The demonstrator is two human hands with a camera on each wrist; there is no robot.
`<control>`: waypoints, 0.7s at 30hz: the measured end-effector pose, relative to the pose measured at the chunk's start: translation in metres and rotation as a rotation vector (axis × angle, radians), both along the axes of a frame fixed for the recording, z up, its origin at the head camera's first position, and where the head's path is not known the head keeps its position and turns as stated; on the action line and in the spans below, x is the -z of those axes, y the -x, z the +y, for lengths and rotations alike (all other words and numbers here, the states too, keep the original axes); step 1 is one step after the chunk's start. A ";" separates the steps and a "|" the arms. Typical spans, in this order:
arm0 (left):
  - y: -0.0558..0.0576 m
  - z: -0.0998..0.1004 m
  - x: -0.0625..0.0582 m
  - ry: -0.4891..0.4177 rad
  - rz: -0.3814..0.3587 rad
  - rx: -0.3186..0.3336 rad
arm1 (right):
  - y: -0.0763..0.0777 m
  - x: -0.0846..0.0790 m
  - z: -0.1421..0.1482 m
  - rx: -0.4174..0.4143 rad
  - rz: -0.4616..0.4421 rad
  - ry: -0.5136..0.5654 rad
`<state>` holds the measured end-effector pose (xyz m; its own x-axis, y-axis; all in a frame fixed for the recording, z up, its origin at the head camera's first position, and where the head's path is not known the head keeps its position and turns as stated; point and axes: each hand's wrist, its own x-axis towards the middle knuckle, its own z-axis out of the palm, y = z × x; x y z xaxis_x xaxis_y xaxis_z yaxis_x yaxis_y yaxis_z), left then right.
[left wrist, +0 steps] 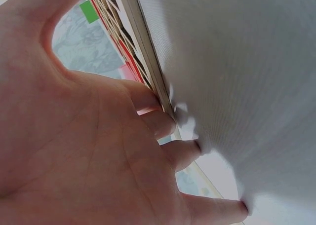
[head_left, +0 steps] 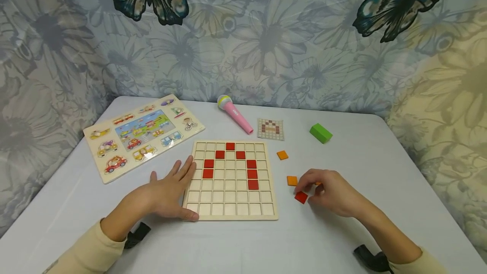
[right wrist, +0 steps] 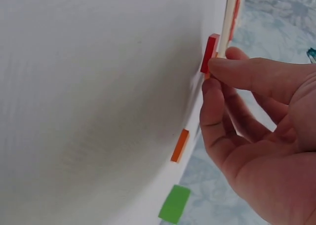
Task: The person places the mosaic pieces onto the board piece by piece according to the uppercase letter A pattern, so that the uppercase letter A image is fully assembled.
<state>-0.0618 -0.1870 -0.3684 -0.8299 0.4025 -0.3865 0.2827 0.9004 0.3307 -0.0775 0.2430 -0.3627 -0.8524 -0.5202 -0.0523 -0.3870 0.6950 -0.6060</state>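
A wooden grid board (head_left: 236,217) lies flat with several red square tiles set in its cells, in an arch-like pattern. My left hand (head_left: 167,193) rests on the board's left side, fingers spread and thumb at the front left corner. In the left wrist view those fingers (left wrist: 148,121) lie along the board's edge. To the right of the board, my right hand (head_left: 329,191) pinches a loose red tile (head_left: 301,198) between thumb and finger, close over the table. The right wrist view shows this red tile (right wrist: 210,52) at the thumb tip.
Orange tiles (head_left: 282,155) lie right of the board, one partly hidden by my right hand. Behind are a pattern card (head_left: 270,129), a pink toy microphone (head_left: 237,117) and a green block (head_left: 321,133). A vehicle picture puzzle (head_left: 110,130) lies at the back left.
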 end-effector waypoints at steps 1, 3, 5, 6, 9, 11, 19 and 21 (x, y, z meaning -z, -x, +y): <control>0.000 0.000 0.000 0.000 0.000 -0.001 | 0.001 0.000 0.000 -0.012 0.004 0.000; 0.000 0.000 0.000 0.000 0.000 -0.002 | 0.002 0.000 -0.001 -0.033 0.010 0.002; 0.000 0.000 0.000 0.001 0.002 -0.001 | 0.003 0.001 -0.001 -0.051 0.015 0.004; 0.000 0.000 0.000 0.000 0.004 0.000 | 0.003 0.001 -0.001 -0.061 0.018 0.008; 0.000 -0.001 0.001 -0.001 0.006 0.001 | 0.004 0.002 -0.001 -0.089 0.027 0.010; 0.000 -0.001 0.001 -0.001 0.006 -0.001 | 0.005 0.003 -0.002 -0.101 0.032 0.010; 0.000 -0.001 0.001 -0.009 0.000 -0.002 | 0.007 0.004 -0.001 -0.116 0.038 0.002; 0.001 -0.001 0.002 -0.008 -0.003 -0.004 | 0.008 0.005 0.000 -0.122 0.039 0.002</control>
<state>-0.0623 -0.1881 -0.3701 -0.8303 0.4019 -0.3861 0.2777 0.8990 0.3387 -0.0852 0.2430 -0.3676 -0.7843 -0.6200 -0.0191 -0.4917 0.6401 -0.5904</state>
